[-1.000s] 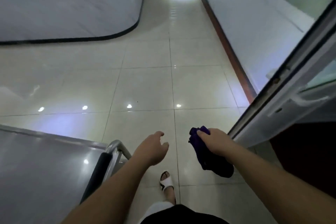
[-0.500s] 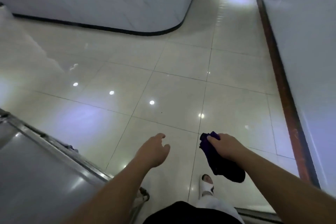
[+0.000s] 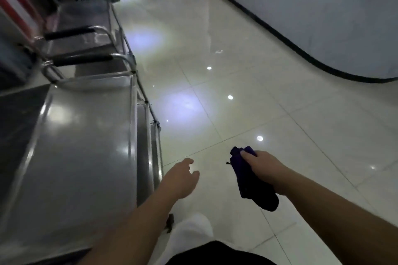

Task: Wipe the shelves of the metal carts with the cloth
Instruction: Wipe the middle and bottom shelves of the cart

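Glossy pale tiled floor (image 3: 247, 84) mirrors ceiling lights beside a curved white counter (image 3: 323, 13) with dark base.

The view has swung left, bringing a row of metal carts (image 3: 81, 135) alongside.

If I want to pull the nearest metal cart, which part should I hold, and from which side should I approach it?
Probably the black-sleeved handle bar at the far end of the nearest metal cart. It lies level across the cart's width on curved tubes, clear of the shelf, so fingers can wrap it from above. The left hand is free; the right hand holds the cloth.
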A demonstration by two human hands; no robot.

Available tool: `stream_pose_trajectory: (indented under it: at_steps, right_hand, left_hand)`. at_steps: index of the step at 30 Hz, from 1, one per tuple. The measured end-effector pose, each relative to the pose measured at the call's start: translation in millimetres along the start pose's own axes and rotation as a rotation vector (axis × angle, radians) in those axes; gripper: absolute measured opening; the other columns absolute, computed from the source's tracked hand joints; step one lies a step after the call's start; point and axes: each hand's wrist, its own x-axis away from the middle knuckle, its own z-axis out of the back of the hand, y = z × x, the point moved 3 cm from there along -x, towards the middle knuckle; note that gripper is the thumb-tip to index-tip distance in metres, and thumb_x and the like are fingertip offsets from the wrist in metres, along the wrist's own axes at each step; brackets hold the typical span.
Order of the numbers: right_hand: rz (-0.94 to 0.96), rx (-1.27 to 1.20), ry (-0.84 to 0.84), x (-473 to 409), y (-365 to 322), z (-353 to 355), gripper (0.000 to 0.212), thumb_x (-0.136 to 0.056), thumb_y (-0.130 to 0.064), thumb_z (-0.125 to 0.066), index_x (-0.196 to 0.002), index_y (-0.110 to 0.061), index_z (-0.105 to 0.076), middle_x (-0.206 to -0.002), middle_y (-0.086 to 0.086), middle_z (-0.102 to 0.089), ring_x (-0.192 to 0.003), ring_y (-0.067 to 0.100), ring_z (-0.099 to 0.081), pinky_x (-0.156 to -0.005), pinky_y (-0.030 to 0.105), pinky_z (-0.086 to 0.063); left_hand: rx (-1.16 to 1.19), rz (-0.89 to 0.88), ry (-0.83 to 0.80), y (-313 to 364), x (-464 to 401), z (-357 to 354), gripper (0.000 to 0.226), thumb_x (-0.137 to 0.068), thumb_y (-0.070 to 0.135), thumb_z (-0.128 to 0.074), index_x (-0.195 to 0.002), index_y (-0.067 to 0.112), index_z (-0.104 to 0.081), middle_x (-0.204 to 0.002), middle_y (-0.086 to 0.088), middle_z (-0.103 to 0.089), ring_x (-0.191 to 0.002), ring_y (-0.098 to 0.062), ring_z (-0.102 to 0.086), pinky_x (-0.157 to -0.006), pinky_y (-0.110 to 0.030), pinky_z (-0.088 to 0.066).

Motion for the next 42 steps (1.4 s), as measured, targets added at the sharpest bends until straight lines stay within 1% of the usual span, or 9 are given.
stream_pose_trajectory:
  at_steps: [6,15,18,21,24,28,32,36,42]
  right_hand:
    - [0.164,0.271,-0.209,-66.9,-81.1,-49.4,0.040,-0.100,-0.052,-0.050,-0.098,-0.018,-0.069,-0.094,0.005,-0.074,-0.089,0.024,-0.071,-0.085,0.038,-0.056]
    - [0.332,0.728,-0.402,-127.8,-169.1,-118.2,0.044,-0.102,-0.054,-0.044,-0.100,-0.016,-0.064,-0.098,0.005,-0.071,-0.091,0.024,-0.068,-0.091,0.042,-0.055]
    - [0.397,0.853,-0.482,-146.2,-191.7,-147.5,0.043,-0.103,-0.054,-0.044,-0.098,-0.016,-0.064,-0.096,0.003,-0.070,-0.090,0.022,-0.067,-0.089,0.039,-0.054]
    - [0.485,0.963,-0.579,-162.0,-209.9,-180.1,0.042,-0.103,-0.053,-0.043,-0.098,-0.018,-0.064,-0.095,0.002,-0.070,-0.088,0.020,-0.067,-0.088,0.038,-0.053]
    - [0.584,1.058,-0.700,-175.5,-221.9,-211.6,0.040,-0.105,-0.052,-0.042,-0.101,-0.019,-0.065,-0.096,0.002,-0.071,-0.089,0.021,-0.067,-0.090,0.040,-0.053]
    - [0.674,1.127,-0.851,-188.5,-222.3,-240.2,0.037,-0.105,-0.053,-0.041,-0.107,-0.024,-0.064,-0.101,0.001,-0.070,-0.093,0.022,-0.066,-0.093,0.040,-0.052]
    - [0.695,1.199,-1.007,-201.8,-201.7,-252.2,0.036,-0.103,-0.055,-0.042,-0.104,-0.027,-0.065,-0.096,-0.001,-0.071,-0.087,0.019,-0.068,-0.088,0.040,-0.054]
    - [0.715,1.290,-1.107,-215.0,-171.6,-261.8,0.034,-0.103,-0.053,-0.044,-0.100,-0.027,-0.065,-0.091,-0.002,-0.072,-0.084,0.018,-0.068,-0.083,0.037,-0.055]
    - [0.777,1.317,-1.147,-241.6,-109.4,-309.7,0.031,-0.104,-0.052,-0.044,-0.097,-0.029,-0.063,-0.088,-0.003,-0.071,-0.081,0.019,-0.068,-0.074,0.033,-0.051]
  left_hand:
    - [0.185,0.197,0.111,-37.3,-28.1,31.9,0.056,-0.102,0.041,-0.051,-0.155,0.026,-0.041,-0.153,-0.001,-0.052,-0.123,-0.023,-0.061,-0.101,-0.044,-0.055]
    - [0.442,0.402,0.242,-83.3,-56.9,57.7,0.058,-0.100,0.042,-0.051,-0.156,0.027,-0.042,-0.151,0.001,-0.055,-0.131,-0.019,-0.057,-0.103,-0.036,-0.047]
    - [0.539,0.531,0.340,-109.3,-44.0,57.3,0.055,-0.095,0.045,-0.054,-0.147,0.030,-0.051,-0.137,0.004,-0.063,-0.113,-0.014,-0.064,-0.098,-0.034,-0.053]
    - [0.653,0.654,0.397,-131.2,-29.5,46.0,0.050,-0.096,0.041,-0.055,-0.145,0.028,-0.054,-0.123,0.005,-0.066,-0.085,-0.003,-0.062,-0.077,-0.024,-0.053]
    - [0.699,0.804,0.465,-138.8,-17.2,26.3,0.054,-0.098,0.040,-0.057,-0.150,0.026,-0.051,-0.138,-0.001,-0.063,-0.109,-0.018,-0.064,-0.091,-0.030,-0.053]
    - [0.804,0.997,0.586,-120.7,-5.9,-7.3,0.044,-0.101,0.038,-0.056,-0.143,0.025,-0.056,-0.134,-0.002,-0.065,-0.100,-0.015,-0.059,-0.067,-0.020,-0.046]
    - [0.976,1.149,0.680,-89.9,-3.9,-58.8,0.034,-0.104,0.033,-0.056,-0.137,0.022,-0.057,-0.128,0.001,-0.064,-0.115,-0.020,-0.061,-0.087,-0.027,-0.044]
    - [1.054,1.256,0.693,-77.1,-8.5,-112.1,0.047,-0.104,0.038,-0.056,-0.149,0.024,-0.050,-0.141,0.001,-0.060,-0.107,-0.011,-0.052,-0.088,-0.024,-0.039]
    - [1.124,1.358,0.847,-119.3,-19.2,-180.8,0.045,-0.104,0.039,-0.057,-0.145,0.024,-0.054,-0.134,0.003,-0.062,-0.106,-0.013,-0.057,-0.089,-0.028,-0.045]
